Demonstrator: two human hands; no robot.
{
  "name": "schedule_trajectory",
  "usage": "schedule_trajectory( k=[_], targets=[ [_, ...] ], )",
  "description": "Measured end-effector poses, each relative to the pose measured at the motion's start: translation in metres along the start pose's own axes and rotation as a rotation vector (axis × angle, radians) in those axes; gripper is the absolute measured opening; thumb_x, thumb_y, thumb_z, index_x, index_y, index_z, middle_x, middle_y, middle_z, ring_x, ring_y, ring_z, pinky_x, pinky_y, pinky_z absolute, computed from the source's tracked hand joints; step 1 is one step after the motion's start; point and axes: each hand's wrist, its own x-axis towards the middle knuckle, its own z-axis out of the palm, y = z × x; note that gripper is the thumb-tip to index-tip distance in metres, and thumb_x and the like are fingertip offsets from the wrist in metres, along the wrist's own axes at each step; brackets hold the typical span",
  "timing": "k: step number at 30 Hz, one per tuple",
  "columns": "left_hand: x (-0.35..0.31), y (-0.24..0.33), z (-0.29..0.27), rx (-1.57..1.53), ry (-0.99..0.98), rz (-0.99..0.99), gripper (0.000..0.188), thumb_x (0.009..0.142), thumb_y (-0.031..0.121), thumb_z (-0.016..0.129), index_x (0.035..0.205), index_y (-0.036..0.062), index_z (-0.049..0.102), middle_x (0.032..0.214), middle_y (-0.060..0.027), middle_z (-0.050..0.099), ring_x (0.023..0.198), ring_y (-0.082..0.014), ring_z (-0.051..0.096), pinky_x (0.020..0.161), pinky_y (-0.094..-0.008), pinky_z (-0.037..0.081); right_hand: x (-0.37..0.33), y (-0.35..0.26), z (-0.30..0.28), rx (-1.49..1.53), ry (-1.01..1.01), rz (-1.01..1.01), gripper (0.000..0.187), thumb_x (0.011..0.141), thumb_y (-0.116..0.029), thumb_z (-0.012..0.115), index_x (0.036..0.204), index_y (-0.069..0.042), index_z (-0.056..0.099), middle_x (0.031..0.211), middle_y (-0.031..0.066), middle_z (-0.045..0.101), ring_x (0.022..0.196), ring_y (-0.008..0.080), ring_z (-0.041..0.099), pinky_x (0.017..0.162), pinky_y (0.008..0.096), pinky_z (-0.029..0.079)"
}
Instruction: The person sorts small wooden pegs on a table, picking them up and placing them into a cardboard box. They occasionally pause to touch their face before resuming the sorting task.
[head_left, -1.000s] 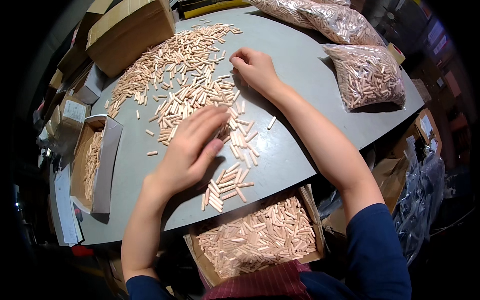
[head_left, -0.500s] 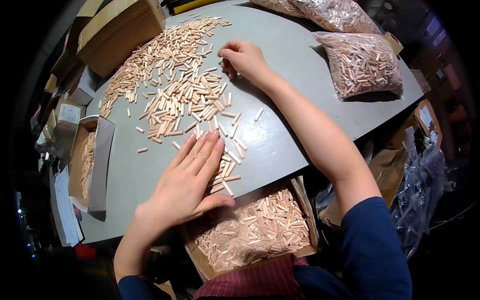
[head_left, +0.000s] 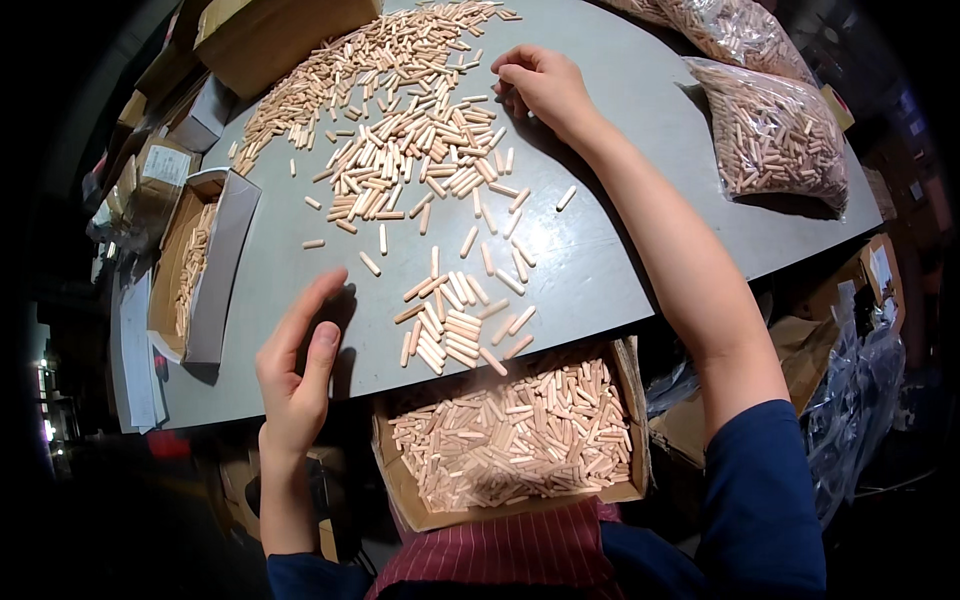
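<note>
While the maroon, thinly striped cloth at the person's front covers part of its near side, a cardboard box full of short wooden dowels sits just below the table's near edge; a hazy smear blurs some of its contents. To its right, crumpled clear plastic and torn cardboard fade into shadow.

The left hand hovers empty near the table edge, thumb and fingers parted, well apart from the right hand. Beside it, on the smooth grey top, lies a loose cluster of pale dowels, smooth little cylinders pointing every way. Farther left stands a narrow, white-sided carton, its brown inside partly filled with dowels, next to paper sheets.

Beyond the cluster spreads a larger heap of dowels, with strays around it. The right hand rests by its right side, fingers curled under; whether they grip anything cannot be told. A bulging transparent bag of dowels lies to the right, another bag behind it. A big cardboard box bounds the heap at the far left, both cut off by the upper edge.
</note>
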Motion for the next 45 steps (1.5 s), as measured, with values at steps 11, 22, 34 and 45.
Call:
schedule_trajectory(
  k=[11,22,34,45],
  targets=[
    [-0.016,0.01,0.023,0.35,0.064,0.177,0.037,0.084,-0.011,0.064,0.116,0.0018,0.075,0.097,-0.0082,0.062,0.088,-0.0203,0.055,0.075,-0.0297,0.046,-0.001,-0.001,-0.001,-0.027,-0.038,-0.038,0.02,0.095,-0.012,0.061,0.106,0.0,0.073,0.082,0.0072,0.071,0.061,0.008,0.06,0.057,0.023,0.05],
    [-0.02,0.014,0.029,0.258,-0.043,0.298,0.038,0.068,-0.008,0.071,0.102,0.0068,0.081,0.086,-0.0047,0.064,0.079,-0.0225,0.054,0.073,-0.033,0.044,-0.001,-0.001,-0.002,-0.11,-0.047,-0.059,0.021,0.094,-0.013,0.062,0.106,0.0,0.073,0.08,0.0064,0.071,0.061,0.0074,0.059,0.056,0.0221,0.049],
    [0.0,0.033,0.049,0.252,-0.101,0.364,0.052,0.08,0.0,0.069,0.132,-0.0034,0.066,0.136,-0.0199,0.064,0.123,-0.0366,0.06,0.105,-0.0426,0.046,0.001,0.002,0.001,-0.091,-0.022,-0.075,0.021,0.094,-0.011,0.062,0.107,0.003,0.072,0.082,0.0086,0.072,0.058,0.0109,0.063,0.054,0.0249,0.051],
    [-0.013,0.041,0.059,0.458,-0.432,0.483,0.065,0.09,0.027,0.074,0.144,-0.0047,0.055,0.15,-0.0224,0.053,0.141,-0.0413,0.049,0.118,-0.0526,0.038,-0.005,-0.008,-0.001,-0.161,-0.009,-0.057,0.023,0.093,-0.008,0.06,0.109,0.005,0.07,0.085,0.0111,0.074,0.057,0.0147,0.069,0.055,0.0271,0.054]
  ],
)
